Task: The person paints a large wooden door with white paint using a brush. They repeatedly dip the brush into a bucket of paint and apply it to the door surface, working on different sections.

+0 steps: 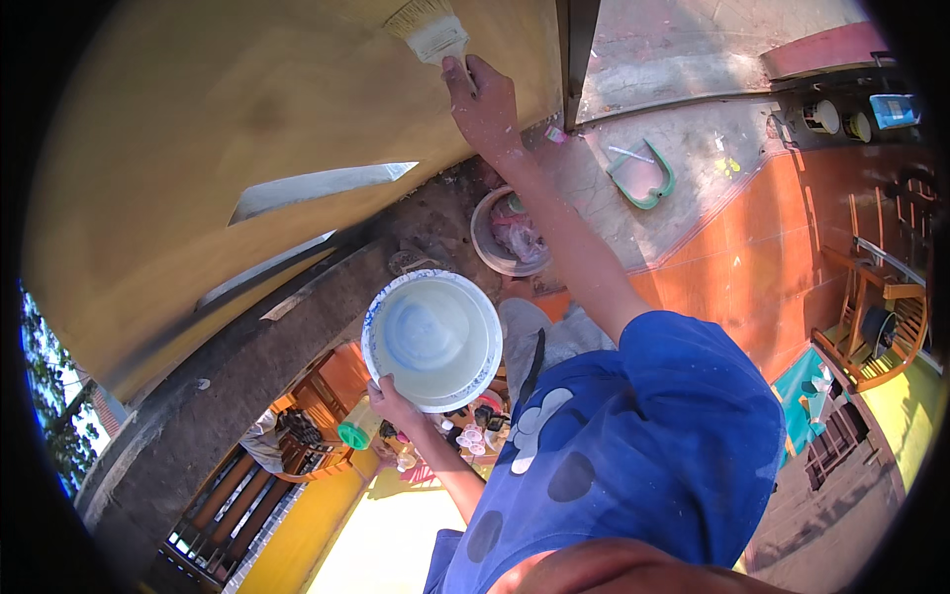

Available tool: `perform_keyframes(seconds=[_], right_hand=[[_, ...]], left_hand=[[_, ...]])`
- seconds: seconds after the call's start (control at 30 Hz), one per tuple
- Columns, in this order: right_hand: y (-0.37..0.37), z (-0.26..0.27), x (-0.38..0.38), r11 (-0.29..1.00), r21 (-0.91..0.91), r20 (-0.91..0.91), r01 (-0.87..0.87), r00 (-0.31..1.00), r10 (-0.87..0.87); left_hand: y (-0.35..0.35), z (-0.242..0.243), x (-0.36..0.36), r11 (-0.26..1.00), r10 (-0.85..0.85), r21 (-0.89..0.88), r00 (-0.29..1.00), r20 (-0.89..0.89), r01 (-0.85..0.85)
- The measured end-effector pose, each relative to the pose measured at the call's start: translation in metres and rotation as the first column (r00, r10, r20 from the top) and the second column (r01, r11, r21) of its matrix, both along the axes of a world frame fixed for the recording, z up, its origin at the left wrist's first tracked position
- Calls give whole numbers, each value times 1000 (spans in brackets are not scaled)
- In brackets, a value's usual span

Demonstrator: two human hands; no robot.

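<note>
My right hand [486,104] grips the handle of a flat paintbrush [438,36], whose pale bristles are at the yellow-ochre wall [171,96]. Whether the bristle tips touch the wall I cannot tell. Lower down, my left hand [395,403] holds a round white plastic basin [433,341] by its rim. Blue specks mark that rim, and pale, watery liquid lies inside. Slanted openings [323,191] cut through the wall to the left of the basin.
Below the wall runs a dark concrete ledge [245,349]. A tub with plastic bags [512,230] stands near my feet. On the floor lies a green dustpan [644,174]. Wooden chairs [883,319] stand at right; a cluttered table [475,438] shows beneath the basin.
</note>
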State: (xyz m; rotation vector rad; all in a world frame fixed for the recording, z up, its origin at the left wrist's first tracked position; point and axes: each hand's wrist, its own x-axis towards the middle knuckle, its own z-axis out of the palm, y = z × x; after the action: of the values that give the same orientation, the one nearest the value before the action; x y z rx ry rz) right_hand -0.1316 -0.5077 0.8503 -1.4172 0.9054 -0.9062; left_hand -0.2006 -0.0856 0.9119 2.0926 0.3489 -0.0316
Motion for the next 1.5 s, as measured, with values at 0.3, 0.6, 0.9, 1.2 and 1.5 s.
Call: perform_keyframes(seconds=[0.3,0.6,0.9,1.2,1.5], right_hand=[[-12,-278,-13,987,141,-607,71,794,29],[-21,-225,7,955,277,-568,-104,784,250],[-22,138,-15,929,198,15,-312,949,315],[-9,361,-17,943,-75,231,-324,914,333],[-6,383,-12,932,-176,253,-318,900,355]], left_hand=[[5,-20,3,992,-9,-124,998,-62,1],[-16,-3,-7,923,79,-379,997,12,-69],[-15,27,-6,872,58,-489,988,145,21],[3,29,3,890,4,-437,957,289,128],[26,23,14,890,16,-438,951,308,127]])
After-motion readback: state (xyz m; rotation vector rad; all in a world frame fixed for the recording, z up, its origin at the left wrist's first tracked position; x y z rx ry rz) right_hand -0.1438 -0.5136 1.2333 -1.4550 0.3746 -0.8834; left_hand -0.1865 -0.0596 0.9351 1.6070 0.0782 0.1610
